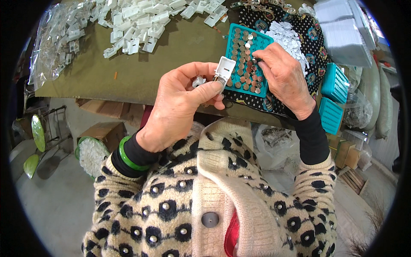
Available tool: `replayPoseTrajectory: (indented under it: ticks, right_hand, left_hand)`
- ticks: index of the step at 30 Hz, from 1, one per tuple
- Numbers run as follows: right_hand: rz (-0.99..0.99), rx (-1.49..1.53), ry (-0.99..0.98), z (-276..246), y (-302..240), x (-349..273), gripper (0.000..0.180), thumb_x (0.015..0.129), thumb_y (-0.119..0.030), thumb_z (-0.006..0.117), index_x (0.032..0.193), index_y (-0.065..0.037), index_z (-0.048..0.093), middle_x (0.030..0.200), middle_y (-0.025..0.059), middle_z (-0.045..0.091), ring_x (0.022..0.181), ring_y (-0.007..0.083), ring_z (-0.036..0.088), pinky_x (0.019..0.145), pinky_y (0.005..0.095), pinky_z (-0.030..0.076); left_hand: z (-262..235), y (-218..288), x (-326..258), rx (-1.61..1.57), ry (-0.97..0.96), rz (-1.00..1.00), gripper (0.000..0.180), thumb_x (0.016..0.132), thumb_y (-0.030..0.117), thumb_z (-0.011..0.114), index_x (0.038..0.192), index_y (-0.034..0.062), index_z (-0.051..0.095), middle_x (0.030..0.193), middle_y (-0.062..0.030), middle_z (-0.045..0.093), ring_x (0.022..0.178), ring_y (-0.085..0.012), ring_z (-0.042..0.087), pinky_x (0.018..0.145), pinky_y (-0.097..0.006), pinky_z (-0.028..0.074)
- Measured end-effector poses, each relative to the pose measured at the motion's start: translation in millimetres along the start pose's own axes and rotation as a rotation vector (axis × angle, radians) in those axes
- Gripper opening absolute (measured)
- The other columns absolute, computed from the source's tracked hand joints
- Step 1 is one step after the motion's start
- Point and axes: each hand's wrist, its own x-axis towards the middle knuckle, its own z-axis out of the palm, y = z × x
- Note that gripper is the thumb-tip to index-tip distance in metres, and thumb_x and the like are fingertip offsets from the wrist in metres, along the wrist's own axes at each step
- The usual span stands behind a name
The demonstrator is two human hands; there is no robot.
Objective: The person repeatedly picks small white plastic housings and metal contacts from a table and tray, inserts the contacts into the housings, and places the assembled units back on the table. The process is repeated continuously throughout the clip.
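My left hand is closed around a small white plastic casing, held upright beside the near left part of a teal tray. A second small white piece shows between its fingers. The teal tray holds rows of small round metal discs, some silvery, some coppery, like button cells. Over the tray's right side, my right hand has thumb and fingers pinched together low among the discs. Something small and dark shows at those fingertips, too hidden to name.
Loose white casings are heaped at the back left, beside a clear plastic bag of more parts. White flat pieces lie on a dotted dark cloth. Stacked white trays and teal trays stand at the right.
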Motion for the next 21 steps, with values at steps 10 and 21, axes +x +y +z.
replayPoseTrajectory:
  ticks: [10,21]
  right_hand:
    - [-0.071,-0.107,0.114,11.6,0.9,8.2,0.007,0.085,-0.001,0.062,0.09,-0.002,0.059,0.085,0.0092,0.054,0.076,0.0257,0.061,0.064,0.035,0.052]
    - [0.148,0.318,0.226,16.6,-55.7,-4.3,0.01,0.084,0.004,0.064,0.093,-0.001,0.061,0.085,0.0099,0.061,0.067,0.0209,0.06,0.059,0.0298,0.049]
  left_hand:
    - [0.1,3.7,4.8,-0.249,-0.044,-0.043,0.022,0.089,0.001,0.064,0.11,-0.0051,0.063,0.09,-0.0054,0.067,0.069,-0.0122,0.064,0.064,-0.023,0.052]
    - [-6.3,-2.0,6.1,-0.191,-0.03,-0.015,0.015,0.085,-0.001,0.06,0.099,0.0003,0.064,0.088,-0.0061,0.066,0.066,-0.0099,0.053,0.061,-0.028,0.049]
